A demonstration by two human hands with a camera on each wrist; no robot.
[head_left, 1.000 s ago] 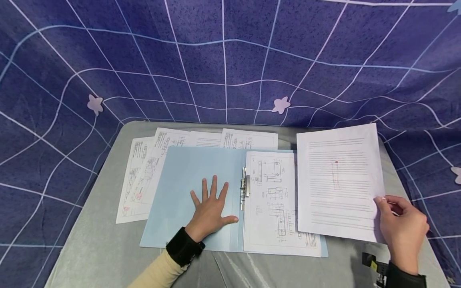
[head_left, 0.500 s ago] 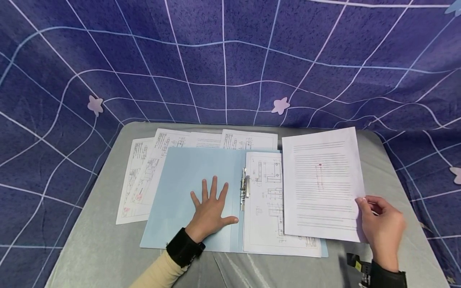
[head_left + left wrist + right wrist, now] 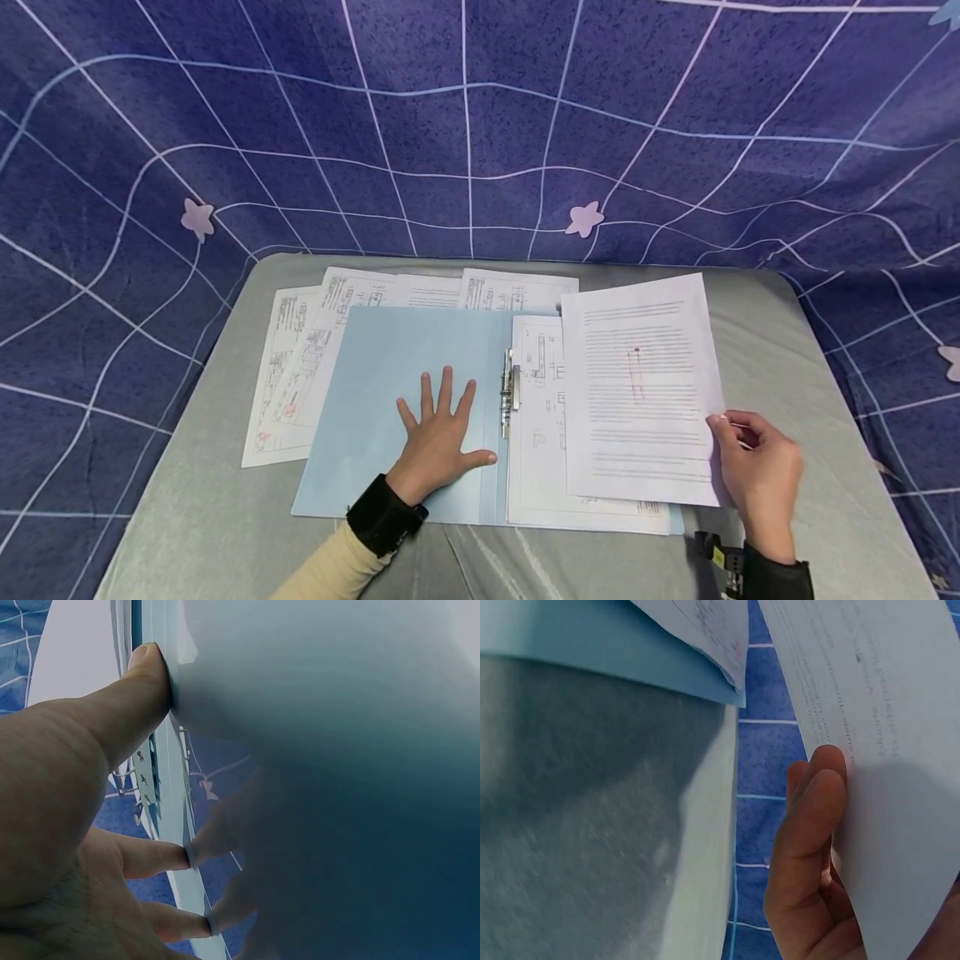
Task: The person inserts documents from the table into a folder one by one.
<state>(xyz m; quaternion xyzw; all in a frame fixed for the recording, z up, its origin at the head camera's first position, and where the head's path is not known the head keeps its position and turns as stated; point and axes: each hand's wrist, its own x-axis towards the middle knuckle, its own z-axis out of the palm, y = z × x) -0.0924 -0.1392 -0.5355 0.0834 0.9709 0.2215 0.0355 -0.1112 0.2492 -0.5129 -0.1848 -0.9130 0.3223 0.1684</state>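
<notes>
A light blue folder [image 3: 375,367] lies open on the grey cloth, with a metal clip [image 3: 511,392] at its spine. My left hand [image 3: 438,450] rests on its left cover, fingers spread; the left wrist view shows the thumb and fingertips against the glossy cover. Drawing sheets [image 3: 536,467] lie on the folder's right side. Over them my right hand [image 3: 761,471] pinches the right edge of a printed sheet [image 3: 637,433] with thin red marks. That sheet hides most of the top drawing. In the right wrist view the sheet [image 3: 900,697] stands tilted up from the fingers [image 3: 821,802].
Several loose printed sheets [image 3: 281,417] fan out behind and left of the folder, partly under it. Grey cloth [image 3: 817,375] covers the table. A dark blue curtain [image 3: 420,133] with a line grid and stars surrounds its back and sides.
My right hand has moved left with the printed sheet, which now covers more of the drawing in the folder. My left hand has stayed in place on the cover.
</notes>
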